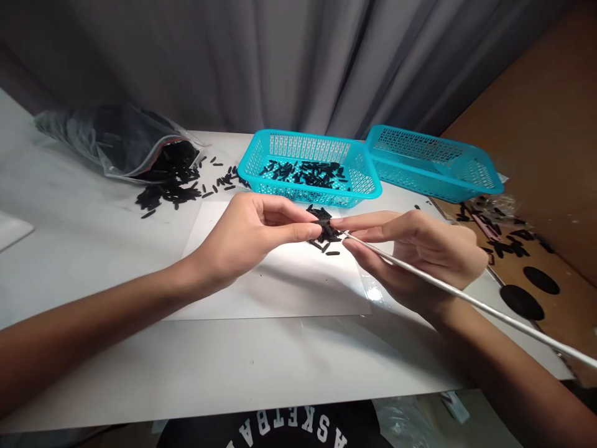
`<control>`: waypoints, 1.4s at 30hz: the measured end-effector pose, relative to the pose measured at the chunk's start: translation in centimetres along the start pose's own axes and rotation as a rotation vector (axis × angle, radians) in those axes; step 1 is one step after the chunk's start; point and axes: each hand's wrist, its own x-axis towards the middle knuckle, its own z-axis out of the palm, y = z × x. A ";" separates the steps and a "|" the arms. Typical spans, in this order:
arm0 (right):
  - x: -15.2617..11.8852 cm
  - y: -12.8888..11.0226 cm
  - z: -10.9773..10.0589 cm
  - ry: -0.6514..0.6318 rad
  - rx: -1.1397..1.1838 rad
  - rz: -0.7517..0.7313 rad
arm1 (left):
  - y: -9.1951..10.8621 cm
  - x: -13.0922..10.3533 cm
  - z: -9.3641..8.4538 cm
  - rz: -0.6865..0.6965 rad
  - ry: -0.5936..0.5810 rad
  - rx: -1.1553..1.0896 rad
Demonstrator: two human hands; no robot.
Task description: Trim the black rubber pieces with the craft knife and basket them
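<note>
My left hand [252, 233] is closed, with thumb and forefinger pinching a small black oblong piece [323, 222]. My right hand [415, 246] faces it, fingers closed around the front end of a long, thin white rod or cord [448, 287]. Its narrow tip meets the black piece, and its other end runs out of view at the lower right. The right forefinger also reaches the piece. Beneath the fingertips, a small pile of similar black pieces [332, 253] lies on a white sheet [275, 298], partly hidden by my hands.
A blue basket [310, 198] behind my hands holds many black pieces; another blue basket [433, 177] stands at its right. An open plastic bag [100, 140] spills black pieces at the left. Two black ovals [522, 302] lie at right. A grey curtain [224, 62] hangs behind.
</note>
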 end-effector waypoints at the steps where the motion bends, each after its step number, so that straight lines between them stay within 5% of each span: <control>1: -0.1 0.2 0.0 0.005 0.015 0.017 | 0.0 0.0 0.0 -0.001 -0.003 -0.007; 20: 0.1 -0.2 -0.4 -0.041 0.026 0.081 | 0.0 0.0 0.2 0.067 0.003 0.040; 34: 0.2 -1.7 0.3 -0.145 -0.340 -0.211 | -0.4 -0.4 0.4 -0.004 -0.075 0.002; 39: -0.1 -1.2 0.4 -0.102 -0.316 -0.162 | -0.1 -0.7 0.8 -0.003 -0.059 0.025; 42: -0.2 -1.1 0.5 0.068 -0.219 -0.056 | -0.2 -0.6 1.0 0.065 0.031 0.086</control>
